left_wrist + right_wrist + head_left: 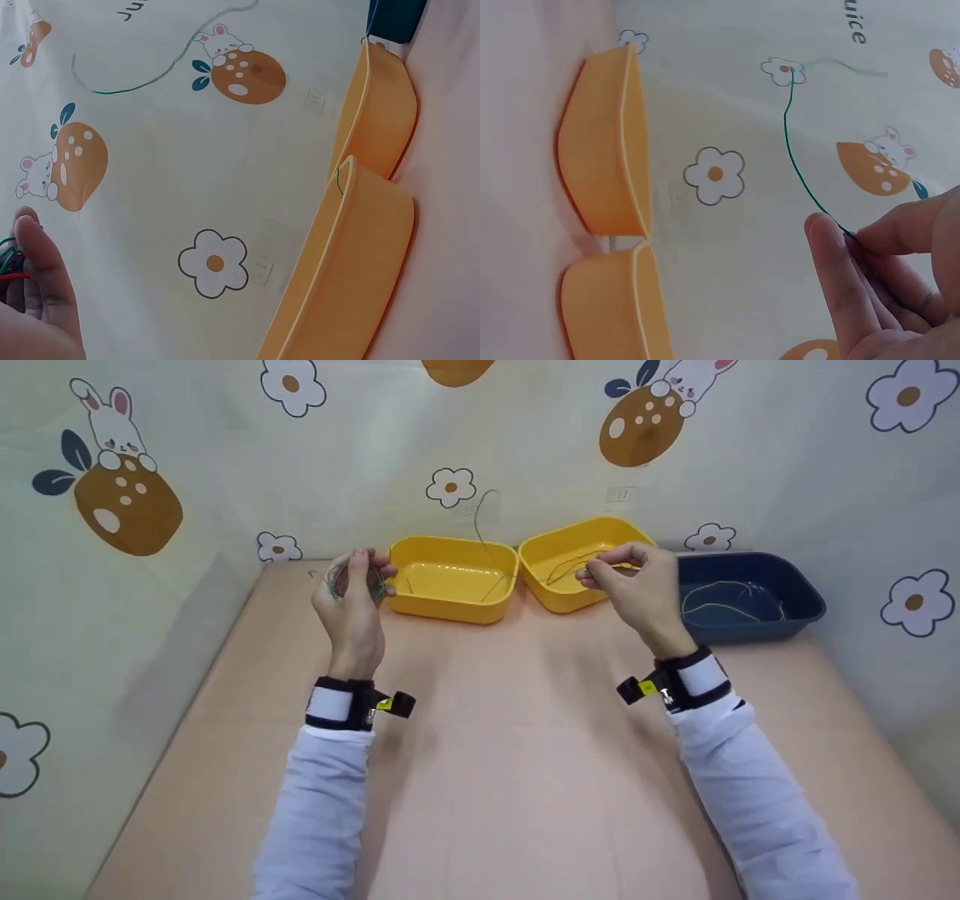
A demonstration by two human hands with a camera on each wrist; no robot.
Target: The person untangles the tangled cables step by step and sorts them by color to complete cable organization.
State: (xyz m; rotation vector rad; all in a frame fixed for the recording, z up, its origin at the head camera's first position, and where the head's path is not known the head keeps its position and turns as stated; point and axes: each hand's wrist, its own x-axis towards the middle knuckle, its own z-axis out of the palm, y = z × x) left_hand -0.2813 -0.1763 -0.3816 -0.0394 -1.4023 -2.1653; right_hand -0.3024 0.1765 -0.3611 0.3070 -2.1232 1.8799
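My left hand [354, 611] is raised at the left and holds a coiled bundle of thin wires [340, 577], with the thumb across it. Green and red strands [11, 262] show beside the fingers in the left wrist view. Over toward the right, my right hand [651, 589] pinches a thin green wire [789, 142] between thumb and fingertips. The wire curves freely away from the fingers in front of the wall. How far it runs in the head view is hard to tell.
Two yellow bins [450, 611] [559, 600] stand side by side at the back, with thin wires seen in or across them. A navy bin [757, 634] at the right holds a yellowish wire [724, 606]. Behind is a patterned wall; below, a pale pink tabletop [517, 772].
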